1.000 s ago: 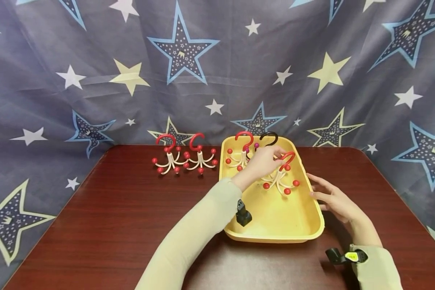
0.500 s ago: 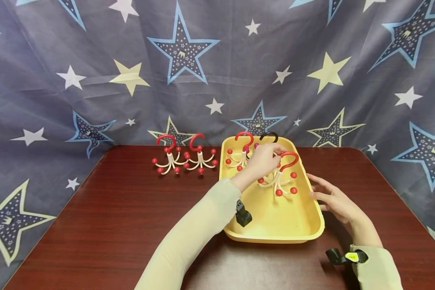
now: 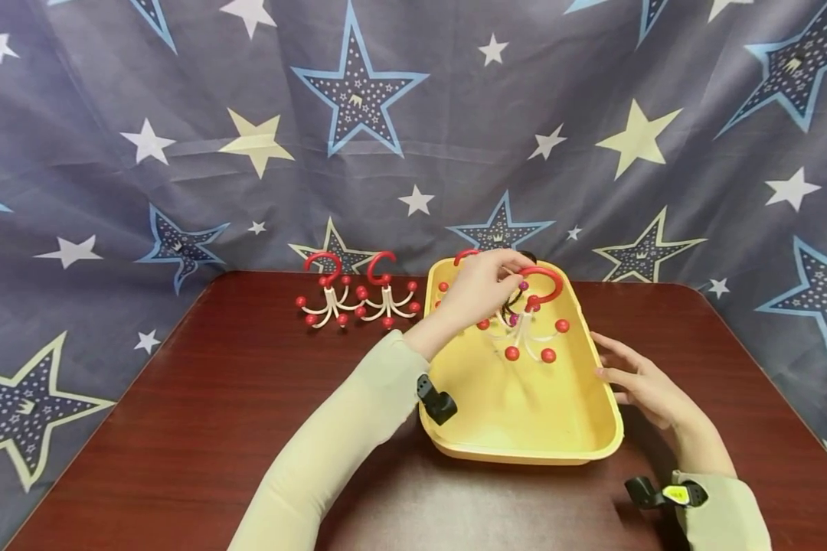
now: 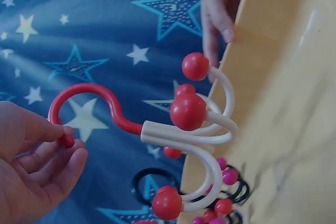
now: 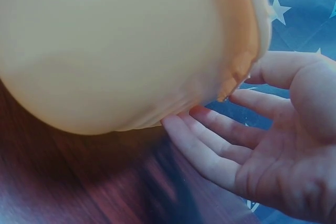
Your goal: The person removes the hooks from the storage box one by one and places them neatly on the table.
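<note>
A red-and-white hanger (image 4: 167, 132) with red balls on its curved arms is held up toward the twelve o'clock end of a yellow basin (image 3: 520, 421), hook uppermost; whether its lower balls touch the bottom I cannot tell. At its ten o'clock is the left hand (image 3: 481, 287), the grip closed to a pinch of thumb and fingers on the tip of the red hook. At the basin's three o'clock side is the right hand (image 3: 644, 386), its grip loose and spread, fingertips resting against the outer wall. Near the basin's twelve o'clock, a black hanger (image 4: 229, 176) with purple balls shows partly behind the left hand, and at eleven a red hook (image 3: 465, 253) peeps over it. Outside, at ten o'clock, two more red-and-white hangers (image 3: 387, 297) stand side by side on the dark red worktop (image 3: 179, 428). The right wrist's black camera (image 3: 644, 493) bears a yellow label (image 3: 676, 494), its print too small to read. Beyond twelve o'clock hangs a star-patterned cloth (image 3: 200, 99).
</note>
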The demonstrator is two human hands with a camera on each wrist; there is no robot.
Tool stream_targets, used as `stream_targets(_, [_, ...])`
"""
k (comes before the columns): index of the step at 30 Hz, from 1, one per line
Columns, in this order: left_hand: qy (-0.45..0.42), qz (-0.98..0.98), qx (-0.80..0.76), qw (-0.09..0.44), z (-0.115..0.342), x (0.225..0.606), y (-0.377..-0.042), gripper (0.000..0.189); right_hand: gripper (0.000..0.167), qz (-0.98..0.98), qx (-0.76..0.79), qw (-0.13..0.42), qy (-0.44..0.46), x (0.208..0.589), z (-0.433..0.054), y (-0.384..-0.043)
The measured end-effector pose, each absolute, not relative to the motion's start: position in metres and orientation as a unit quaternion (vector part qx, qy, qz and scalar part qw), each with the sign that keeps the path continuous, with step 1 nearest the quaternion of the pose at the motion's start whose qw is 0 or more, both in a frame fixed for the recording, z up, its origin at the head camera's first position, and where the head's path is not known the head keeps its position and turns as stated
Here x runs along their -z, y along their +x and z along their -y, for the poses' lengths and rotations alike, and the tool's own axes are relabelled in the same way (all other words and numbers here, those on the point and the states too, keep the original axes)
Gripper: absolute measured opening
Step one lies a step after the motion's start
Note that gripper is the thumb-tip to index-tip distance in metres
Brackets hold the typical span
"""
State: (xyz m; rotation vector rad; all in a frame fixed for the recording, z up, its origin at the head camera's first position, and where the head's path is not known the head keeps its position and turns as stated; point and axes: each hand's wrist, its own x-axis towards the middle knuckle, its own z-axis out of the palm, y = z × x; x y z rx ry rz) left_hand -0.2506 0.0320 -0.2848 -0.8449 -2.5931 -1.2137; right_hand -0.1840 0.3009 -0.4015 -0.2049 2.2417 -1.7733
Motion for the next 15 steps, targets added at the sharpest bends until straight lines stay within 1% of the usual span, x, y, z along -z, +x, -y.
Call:
stream_targets(7, [-0.265,0.864,0.417,0.099,0.002,0.277,-0.244,0.02,0.064,-0.77,0.618,0.133,-0.086,0.405,-0.303,-0.182])
stream_targets(15, [-0.249,0.859,0.424,0.145,0.044,0.273,-0.238,0.02,0.063,-0.769,0.619,0.129,-0.094,0.406,-0.304,-0.183])
